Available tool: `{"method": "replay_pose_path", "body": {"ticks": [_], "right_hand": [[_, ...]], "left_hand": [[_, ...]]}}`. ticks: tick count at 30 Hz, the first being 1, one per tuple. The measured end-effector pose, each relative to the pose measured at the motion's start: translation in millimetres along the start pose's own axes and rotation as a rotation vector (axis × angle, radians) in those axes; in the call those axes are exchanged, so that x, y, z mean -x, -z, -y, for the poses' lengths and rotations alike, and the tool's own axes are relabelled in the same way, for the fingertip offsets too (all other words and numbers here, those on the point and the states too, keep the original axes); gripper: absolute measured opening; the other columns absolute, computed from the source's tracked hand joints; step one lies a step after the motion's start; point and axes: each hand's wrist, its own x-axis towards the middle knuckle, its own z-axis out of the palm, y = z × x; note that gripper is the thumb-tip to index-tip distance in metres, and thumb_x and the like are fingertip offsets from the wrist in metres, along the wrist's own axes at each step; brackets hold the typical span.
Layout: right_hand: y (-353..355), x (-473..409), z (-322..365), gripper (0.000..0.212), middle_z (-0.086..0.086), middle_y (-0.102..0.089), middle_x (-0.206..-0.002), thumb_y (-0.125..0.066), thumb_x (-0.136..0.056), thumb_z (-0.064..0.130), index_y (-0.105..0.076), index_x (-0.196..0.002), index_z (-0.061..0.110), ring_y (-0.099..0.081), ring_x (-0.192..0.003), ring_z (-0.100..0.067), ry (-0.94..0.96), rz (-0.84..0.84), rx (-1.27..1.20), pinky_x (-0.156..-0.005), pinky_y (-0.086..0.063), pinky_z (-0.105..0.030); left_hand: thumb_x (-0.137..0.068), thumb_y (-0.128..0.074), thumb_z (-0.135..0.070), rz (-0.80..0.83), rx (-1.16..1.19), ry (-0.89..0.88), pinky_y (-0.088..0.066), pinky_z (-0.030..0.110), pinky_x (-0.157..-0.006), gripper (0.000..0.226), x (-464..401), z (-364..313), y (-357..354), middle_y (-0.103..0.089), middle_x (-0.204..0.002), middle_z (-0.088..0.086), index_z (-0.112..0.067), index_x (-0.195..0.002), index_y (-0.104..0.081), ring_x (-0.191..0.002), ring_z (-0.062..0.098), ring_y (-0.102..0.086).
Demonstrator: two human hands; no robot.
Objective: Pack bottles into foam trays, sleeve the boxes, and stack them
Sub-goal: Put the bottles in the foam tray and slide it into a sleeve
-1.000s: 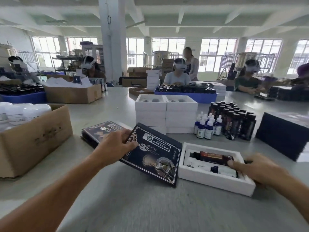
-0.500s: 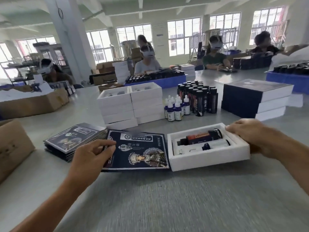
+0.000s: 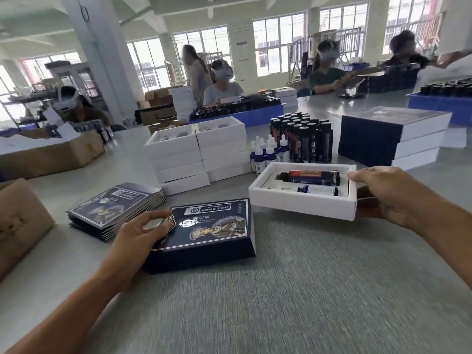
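**Sleeve popped open on the left, loaded tray held up on the right**

Far left of the table (image 3: pixel 306 290) there's a cardboard box (image 3: pixel 18 221), then a stack of flat sleeves (image 3: pixel 115 209) lying near the left edge. Just right of that, the left hand (image 3: pixel 139 235) has its fingers curled on the left end of a dark printed sleeve (image 3: pixel 207 228), which looks opened up into a box shape and rests on the table. Behind it sit two stacks of white trays (image 3: pixel 196 152), touching side by side.

Next over, the foam tray (image 3: pixel 301 200) is lifted a bit, tilted, its left end close to the sleeve's right end. Two bottles (image 3: pixel 314 182) lie in it. The right hand (image 3: pixel 383 195) grips its right end, thumb on top, fingers underneath. Behind it stand loose bottles (image 3: pixel 298 140), and toward the right edge a pile of finished boxes (image 3: pixel 393 136).
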Motion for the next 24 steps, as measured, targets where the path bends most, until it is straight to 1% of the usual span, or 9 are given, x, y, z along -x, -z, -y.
{"method": "replay_pose_path", "body": {"ticks": [2, 4, 6, 10, 12, 14, 16, 20, 24], "right_hand": [[-1.2, 1.0, -0.2, 0.015, -0.013, -0.076, -0.073, -0.063, -0.096, 0.02, -0.061, -0.108, 0.011, -0.073, -0.057, -0.024, 0.006, 0.002, 0.012, -0.049, -0.056, -0.035], [-3.0, 2.0, -0.6, 0.018, -0.017, -0.075, -0.084, -0.064, -0.095, 0.02, -0.06, -0.11, 0.012, -0.073, -0.058, -0.024, 0.002, 0.011, 0.034, -0.049, -0.056, -0.034], [-5.1, 3.1, -1.0, 0.019, -0.019, -0.073, -0.091, -0.065, -0.095, 0.02, -0.059, -0.111, 0.013, -0.073, -0.06, -0.025, -0.008, 0.028, 0.039, -0.05, -0.057, -0.035], [-7.7, 5.2, -0.8, 0.02, -0.018, -0.074, -0.081, -0.065, -0.095, 0.018, -0.057, -0.112, 0.013, -0.073, -0.056, -0.024, -0.03, 0.07, 0.046, -0.048, -0.056, -0.034], [-8.5, 5.6, -0.7, 0.022, -0.018, -0.075, -0.078, -0.065, -0.095, 0.018, -0.056, -0.114, 0.012, -0.073, -0.057, -0.025, -0.037, 0.088, 0.052, -0.048, -0.057, -0.035], [-8.3, 5.4, -0.4, 0.023, -0.017, -0.076, -0.075, -0.065, -0.095, 0.019, -0.055, -0.115, 0.011, -0.074, -0.059, -0.026, -0.036, 0.103, 0.054, -0.049, -0.058, -0.036], [-7.3, 5.2, 0.3, 0.025, -0.017, -0.076, -0.076, -0.065, -0.095, 0.019, -0.055, -0.116, 0.011, -0.074, -0.061, -0.027, -0.028, 0.117, 0.056, -0.05, -0.058, -0.037], [-5.8, 5.1, 2.5, 0.027, -0.018, -0.076, -0.078, -0.066, -0.094, 0.021, -0.055, -0.116, 0.011, -0.075, -0.063, -0.028, -0.018, 0.156, 0.054, -0.049, -0.058, -0.036], [-4.2, 3.6, 1.6, 0.027, -0.021, -0.076, -0.081, -0.065, -0.093, 0.02, -0.056, -0.116, 0.01, -0.074, -0.063, -0.028, -0.046, 0.194, 0.03, -0.049, -0.058, -0.036]], "left_hand": [[-0.087, -0.07, -0.023, -0.007, 0.021, 0.011, -0.059, 0.028, -0.063, 0.018, -2.2, 2.9, 1.1, -0.077, -0.09, 0.004, -0.032, -0.102, -0.074, -0.076, 0.023, -0.073], [-0.087, -0.071, -0.023, -0.035, 0.037, 0.025, -0.056, 0.04, -0.078, 0.016, -4.5, 6.2, 2.9, -0.077, -0.093, 0.006, -0.033, -0.098, -0.075, -0.08, 0.026, -0.071], [-0.087, -0.072, -0.024, -0.061, 0.024, 0.022, -0.053, 0.045, -0.083, 0.014, -6.1, 9.8, 4.8, -0.076, -0.095, 0.006, -0.033, -0.096, -0.076, -0.082, 0.025, -0.069], [-0.088, -0.07, -0.028, -0.11, 0.015, 0.006, -0.054, 0.033, -0.072, 0.009, -4.7, 13.2, 5.5, -0.077, -0.093, -0.001, -0.035, -0.091, -0.076, -0.081, 0.018, -0.072], [-0.089, -0.069, -0.027, -0.137, 0.027, 0.001, -0.051, 0.028, -0.064, 0.01, -4.2, 13.2, 4.5, -0.077, -0.09, -0.001, -0.035, -0.09, -0.075, -0.075, 0.013, -0.072], [-0.089, -0.07, -0.027, -0.169, 0.033, 0.001, -0.05, 0.029, -0.062, 0.009, -4.6, 13.9, 3.3, -0.076, -0.088, -0.001, -0.034, -0.089, -0.075, -0.073, 0.014, -0.07], [-0.088, -0.071, -0.028, -0.213, 0.028, 0.002, -0.051, 0.031, -0.064, 0.007, -6.0, 15.7, 2.3, -0.076, -0.088, -0.003, -0.033, -0.088, -0.076, -0.076, 0.017, -0.07], [-0.088, -0.072, -0.025, -0.296, 0.048, 0.013, -0.05, 0.026, -0.058, 0.008, -8.4, 17.9, 0.8, -0.076, -0.083, -0.005, -0.031, -0.084, -0.075, -0.067, 0.009, -0.07], [-0.088, -0.071, -0.025, -0.298, 0.121, 0.036, -0.051, 0.024, -0.054, 0.011, -9.2, 17.6, 2.4, -0.076, -0.084, -0.004, -0.035, -0.084, -0.076, -0.064, 0.006, -0.069]]}}
